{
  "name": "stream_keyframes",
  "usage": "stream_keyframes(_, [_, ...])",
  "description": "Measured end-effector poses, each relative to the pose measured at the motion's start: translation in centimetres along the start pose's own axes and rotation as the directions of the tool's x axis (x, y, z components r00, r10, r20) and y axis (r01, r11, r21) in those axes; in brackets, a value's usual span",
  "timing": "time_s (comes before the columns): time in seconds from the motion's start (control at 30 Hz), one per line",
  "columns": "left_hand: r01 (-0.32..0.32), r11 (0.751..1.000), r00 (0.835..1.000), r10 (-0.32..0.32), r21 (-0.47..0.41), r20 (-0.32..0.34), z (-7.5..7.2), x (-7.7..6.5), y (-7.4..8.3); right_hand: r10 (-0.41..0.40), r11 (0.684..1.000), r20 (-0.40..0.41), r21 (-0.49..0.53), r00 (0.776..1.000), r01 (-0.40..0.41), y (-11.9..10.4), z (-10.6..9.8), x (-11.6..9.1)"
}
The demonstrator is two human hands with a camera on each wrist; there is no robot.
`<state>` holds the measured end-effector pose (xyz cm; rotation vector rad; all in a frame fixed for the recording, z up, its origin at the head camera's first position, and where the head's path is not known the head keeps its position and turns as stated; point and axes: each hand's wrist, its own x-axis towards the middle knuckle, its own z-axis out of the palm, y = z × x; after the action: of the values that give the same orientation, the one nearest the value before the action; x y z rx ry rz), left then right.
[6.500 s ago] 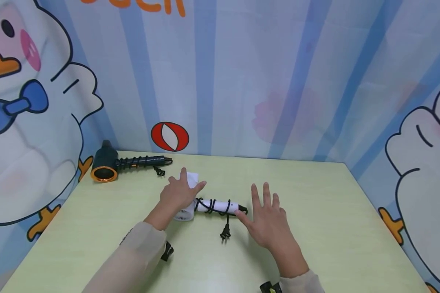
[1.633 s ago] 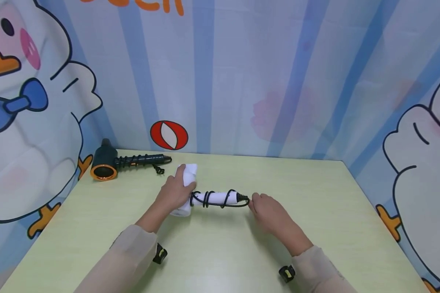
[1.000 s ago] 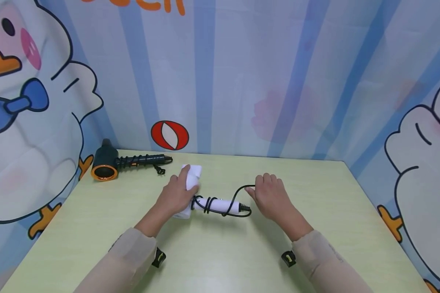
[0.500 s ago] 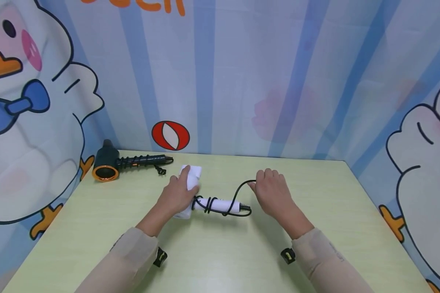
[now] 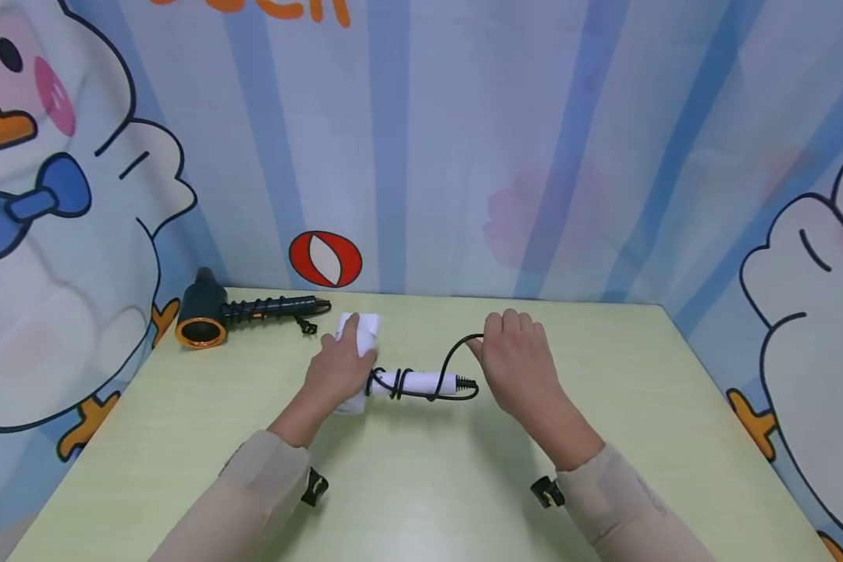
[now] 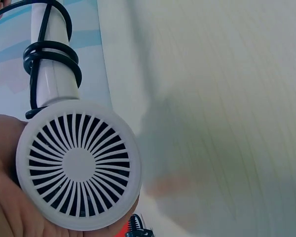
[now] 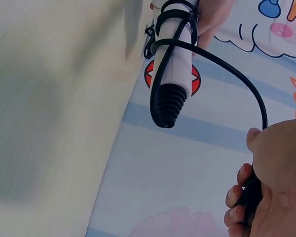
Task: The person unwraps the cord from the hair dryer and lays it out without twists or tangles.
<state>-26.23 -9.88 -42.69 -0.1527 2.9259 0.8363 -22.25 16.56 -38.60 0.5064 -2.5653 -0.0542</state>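
I have the white hair dryer (image 5: 421, 382) in front of me, just above the middle of the table, its handle pointing to my right and its shadow lying below. The round slotted grille (image 6: 79, 165) at 1 end of its head faces my left wrist. My left hand (image 5: 339, 373) grips that head, fingers and thumb curled round it.

The black cord (image 7: 238, 74) winds about the handle, loops past the ribbed cord sleeve (image 7: 170, 101) at its tip, then arcs up into my right hand (image 5: 523, 367). Those fingers are closed in a fist round the cord; a thicker black piece (image 7: 250, 197) shows between them, mostly hidden.

Well apart, near the far left corner of the pale table (image 5: 421, 484), lies a dark hair dryer (image 5: 204, 300) with an orange-rimmed mouth, its own cord coiled on the handle and its plug (image 5: 307, 326) beside the tip. Behind stands a blue-striped backdrop (image 5: 449, 156) with a duck (image 5: 77, 312) at left.
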Motion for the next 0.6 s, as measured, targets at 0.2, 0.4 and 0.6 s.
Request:
stream_keyframes(0.2, [0.009, 1.000, 1.000, -0.009, 0.012, -0.008, -0.01, 0.05, 0.14, 0.008, 1.000, -0.013, 0.000, 1.000, -0.008, -0.09, -0.58, -0.01])
stream_keyframes(0.4, [-0.001, 1.000, 0.999, 0.002, 0.012, -0.036, 0.02, 0.18, 0.18, 0.012, 1.000, -0.019, -0.004, 1.000, -0.012, -0.17, -0.84, -0.04])
stream_keyframes(0.6, [-0.008, 1.000, 0.999, 0.009, 0.017, -0.054, -0.08, 0.22, 0.28, 0.011, 1.000, -0.022, 0.002, 1.000, -0.011, -0.18, -0.96, -0.24])
